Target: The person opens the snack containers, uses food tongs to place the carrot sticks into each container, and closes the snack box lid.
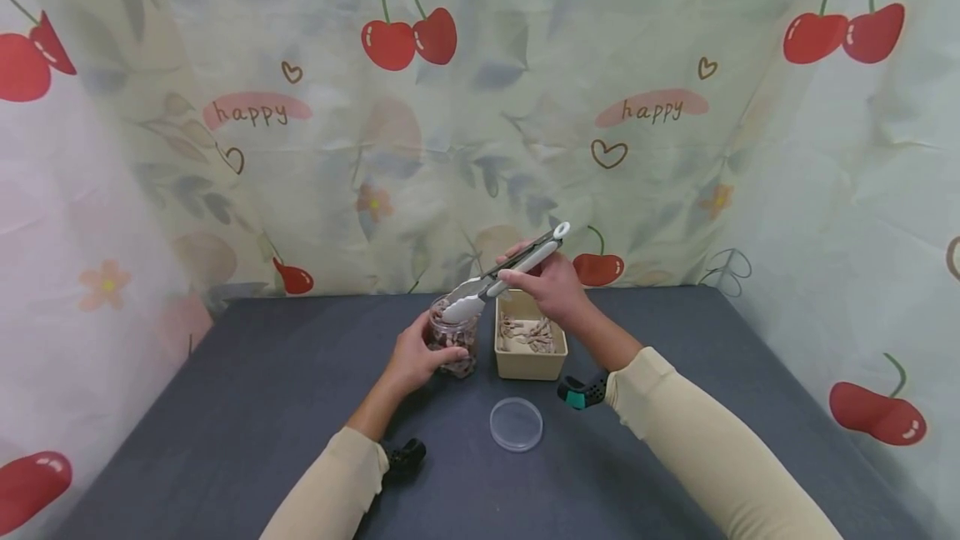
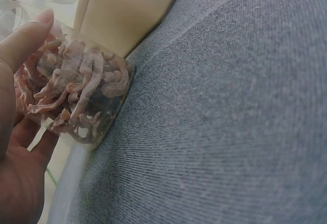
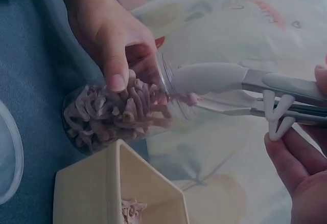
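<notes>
My left hand (image 1: 412,359) grips a clear jar (image 1: 459,347) on the table, thumb across its near side and fingers round the back. Pale pinkish-brown, wrinkled strips (image 2: 76,81), like dried food, fill much of the jar. My right hand (image 1: 561,288) holds a pair of kitchen tongs (image 1: 527,262) with white scalloped heads, slanting down to the jar mouth. In the right wrist view, a strip (image 3: 188,99) shows at the mouth between the tong heads (image 3: 209,76). Just right of the jar stands a beige box (image 1: 530,367) with several similar strips (image 1: 538,337) inside.
A round clear lid (image 1: 516,423) lies on the dark grey table (image 1: 300,440), in front of the box. Cherry-patterned cloth (image 1: 480,148) hangs behind the table and along both sides. Each wrist wears a dark band (image 1: 585,392).
</notes>
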`<move>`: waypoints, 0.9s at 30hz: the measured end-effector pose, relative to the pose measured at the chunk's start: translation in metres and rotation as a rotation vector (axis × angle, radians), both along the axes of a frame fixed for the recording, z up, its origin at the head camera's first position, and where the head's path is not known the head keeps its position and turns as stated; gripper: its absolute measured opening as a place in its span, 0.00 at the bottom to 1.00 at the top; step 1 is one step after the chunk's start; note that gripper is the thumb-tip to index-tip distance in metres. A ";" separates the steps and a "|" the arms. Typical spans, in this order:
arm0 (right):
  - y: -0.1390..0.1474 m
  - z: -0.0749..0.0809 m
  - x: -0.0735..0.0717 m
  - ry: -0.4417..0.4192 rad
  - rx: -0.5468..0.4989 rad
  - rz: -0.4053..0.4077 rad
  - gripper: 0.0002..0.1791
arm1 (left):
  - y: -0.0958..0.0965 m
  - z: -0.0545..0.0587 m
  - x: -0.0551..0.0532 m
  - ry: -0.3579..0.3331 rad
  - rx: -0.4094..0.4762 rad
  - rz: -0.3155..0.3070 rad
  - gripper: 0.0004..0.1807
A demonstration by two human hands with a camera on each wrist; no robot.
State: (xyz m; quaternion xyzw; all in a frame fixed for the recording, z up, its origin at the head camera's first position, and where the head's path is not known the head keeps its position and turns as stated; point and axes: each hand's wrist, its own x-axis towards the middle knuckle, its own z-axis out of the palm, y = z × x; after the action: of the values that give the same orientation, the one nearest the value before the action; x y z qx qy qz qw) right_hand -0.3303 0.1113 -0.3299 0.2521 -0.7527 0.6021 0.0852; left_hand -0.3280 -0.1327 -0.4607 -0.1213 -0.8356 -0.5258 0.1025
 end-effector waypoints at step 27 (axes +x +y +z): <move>0.006 0.011 0.001 0.034 -0.041 0.004 0.18 | 0.000 0.001 -0.001 -0.013 -0.057 0.027 0.48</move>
State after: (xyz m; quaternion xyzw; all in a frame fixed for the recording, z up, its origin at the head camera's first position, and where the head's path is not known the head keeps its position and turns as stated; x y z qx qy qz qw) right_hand -0.3291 0.1170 -0.3192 0.2623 -0.7380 0.6133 0.1020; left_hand -0.3287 -0.1329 -0.4594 -0.1095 -0.8525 -0.5011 0.1007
